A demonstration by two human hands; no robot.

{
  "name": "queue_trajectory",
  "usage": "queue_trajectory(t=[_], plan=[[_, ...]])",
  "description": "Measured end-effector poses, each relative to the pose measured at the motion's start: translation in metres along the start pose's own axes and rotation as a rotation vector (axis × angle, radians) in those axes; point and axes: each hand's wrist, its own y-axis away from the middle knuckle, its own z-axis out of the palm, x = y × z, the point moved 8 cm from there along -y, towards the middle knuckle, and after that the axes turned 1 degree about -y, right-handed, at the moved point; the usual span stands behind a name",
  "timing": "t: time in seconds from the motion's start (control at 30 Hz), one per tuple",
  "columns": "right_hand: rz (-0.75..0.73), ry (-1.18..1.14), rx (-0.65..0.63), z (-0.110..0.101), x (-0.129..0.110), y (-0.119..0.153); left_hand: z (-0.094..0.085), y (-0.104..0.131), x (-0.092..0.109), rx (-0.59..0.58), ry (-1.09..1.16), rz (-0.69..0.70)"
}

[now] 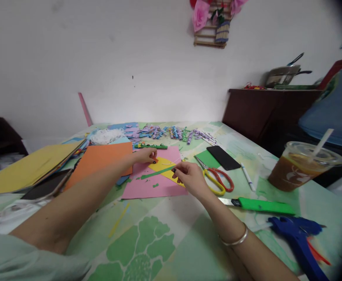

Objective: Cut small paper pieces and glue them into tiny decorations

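My right hand [189, 175] pinches the right end of a thin green paper strip [157, 173] between thumb and fingertip. The strip slants over yellow paper [160, 165] and a pink sheet [136, 190]. At the yellow paper's upper left, my left hand [145, 155] is closed, fingertips together beside a small orange bit; what they hold is too small to tell. A thin white thread-like line curves between the two hands. Small green scraps [155, 185] lie on the pink sheet. Behind my left hand is a green paper roll [150, 146] with coloured bits on it.
Scissors [222, 180], a black phone [223, 157], a white pen [247, 177], a green-handled cutter [264, 205], a blue glue gun [298, 238] and a drink cup [301, 168] stand or lie at right. Orange paper [100, 158] and yellow sheets [33, 166] lie left; curled paper pieces [173, 132] behind.
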Motion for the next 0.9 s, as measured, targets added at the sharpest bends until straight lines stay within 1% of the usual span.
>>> queue_trajectory(t=[0.1,0.2,0.33,0.4,0.47,0.57,0.63,0.77,0.83,0.9], plan=[[0.002,0.007,-0.002,-0.001,0.000,-0.001,-0.006,0.010,0.003,0.065,0.040,-0.004],[-0.005,-0.003,-0.006,0.001,0.001,-0.001,-0.015,0.033,0.010,0.207,0.105,0.000],[-0.033,-0.073,-0.052,0.015,-0.001,0.004,-0.023,0.087,0.028,0.479,0.252,0.017],[-0.053,-0.138,-0.102,0.025,-0.006,0.010,-0.021,0.116,0.041,0.603,0.338,0.035],[-0.076,-0.214,-0.163,0.036,-0.013,0.017,-0.015,0.140,0.054,0.677,0.408,0.060],[-0.126,-0.355,-0.233,0.046,-0.023,0.026,-0.003,0.164,0.067,0.708,0.488,0.071],[-0.144,-0.411,-0.240,0.048,-0.026,0.028,0.003,0.172,0.068,0.711,0.561,0.051],[-0.135,-0.414,-0.218,0.049,-0.025,0.029,0.011,0.174,0.069,0.642,0.697,0.061],[-0.130,-0.414,-0.217,0.050,-0.024,0.030,0.011,0.174,0.072,0.627,0.695,0.084],[-0.124,-0.416,-0.214,0.050,-0.024,0.031,0.009,0.176,0.074,0.640,0.692,0.096]])
